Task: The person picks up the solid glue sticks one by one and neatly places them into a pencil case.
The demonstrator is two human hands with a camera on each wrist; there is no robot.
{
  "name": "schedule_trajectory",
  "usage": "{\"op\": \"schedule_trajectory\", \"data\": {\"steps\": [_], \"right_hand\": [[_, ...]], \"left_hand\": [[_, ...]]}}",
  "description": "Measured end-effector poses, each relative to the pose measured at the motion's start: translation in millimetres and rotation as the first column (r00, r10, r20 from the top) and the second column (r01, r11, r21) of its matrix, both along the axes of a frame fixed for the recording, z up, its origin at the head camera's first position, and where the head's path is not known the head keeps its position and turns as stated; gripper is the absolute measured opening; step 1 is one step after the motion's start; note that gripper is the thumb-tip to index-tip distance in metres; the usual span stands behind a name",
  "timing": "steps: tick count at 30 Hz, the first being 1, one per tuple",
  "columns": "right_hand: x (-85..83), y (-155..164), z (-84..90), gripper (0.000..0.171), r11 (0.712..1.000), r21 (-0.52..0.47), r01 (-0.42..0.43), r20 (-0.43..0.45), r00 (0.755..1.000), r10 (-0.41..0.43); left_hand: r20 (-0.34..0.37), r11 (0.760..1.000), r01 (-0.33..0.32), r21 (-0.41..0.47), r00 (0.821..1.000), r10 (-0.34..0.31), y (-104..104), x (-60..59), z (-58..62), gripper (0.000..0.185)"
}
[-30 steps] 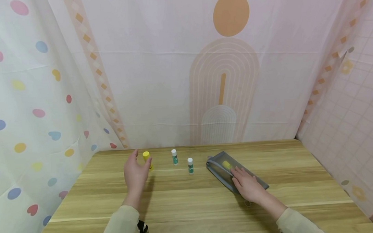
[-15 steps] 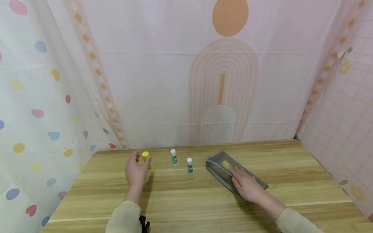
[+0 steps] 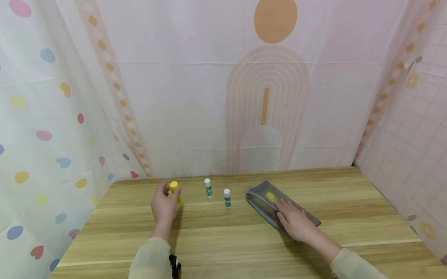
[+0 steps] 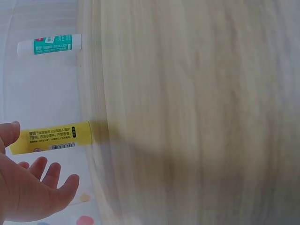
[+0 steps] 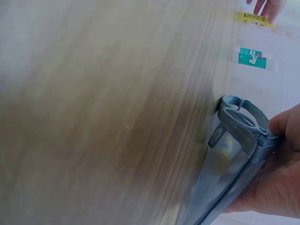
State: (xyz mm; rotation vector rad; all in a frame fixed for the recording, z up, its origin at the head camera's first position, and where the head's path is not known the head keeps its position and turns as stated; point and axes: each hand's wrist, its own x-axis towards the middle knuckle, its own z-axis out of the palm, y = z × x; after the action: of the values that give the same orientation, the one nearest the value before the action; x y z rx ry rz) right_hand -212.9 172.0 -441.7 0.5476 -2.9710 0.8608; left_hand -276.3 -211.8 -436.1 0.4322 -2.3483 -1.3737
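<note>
My left hand, fingers apart, nearly touched the upright yellow tube just beyond; contact seemed unclear.

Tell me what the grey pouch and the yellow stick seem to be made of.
Grey pouch: looks like soft fabric with see-through mesh, since a yellow item shows through; zip along the edge. Yellow stick: probably smooth plastic, with a printed label in the left wrist view.
</note>
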Motion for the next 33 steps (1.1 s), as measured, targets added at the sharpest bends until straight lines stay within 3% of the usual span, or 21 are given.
{"op": "schedule_trajectory", "data": {"steps": [14,33], "right_hand": [[0.0,0.0,0.3,0.041,1.0,-0.007,0.003,0.004,1.0,-0.003],[-1.5,-0.2,-2.1,0.04,1.0,0.004,0.003,-0.019,1.0,-0.003]], "left_hand": [[-0.049,0.999,-0.026,0.025,0.998,0.027,-0.1,-7.3,-7.5,0.046],[-0.04,0.998,-0.008,0.063,0.999,0.01,-1.1,-5.8,-8.1,0.034]]}}
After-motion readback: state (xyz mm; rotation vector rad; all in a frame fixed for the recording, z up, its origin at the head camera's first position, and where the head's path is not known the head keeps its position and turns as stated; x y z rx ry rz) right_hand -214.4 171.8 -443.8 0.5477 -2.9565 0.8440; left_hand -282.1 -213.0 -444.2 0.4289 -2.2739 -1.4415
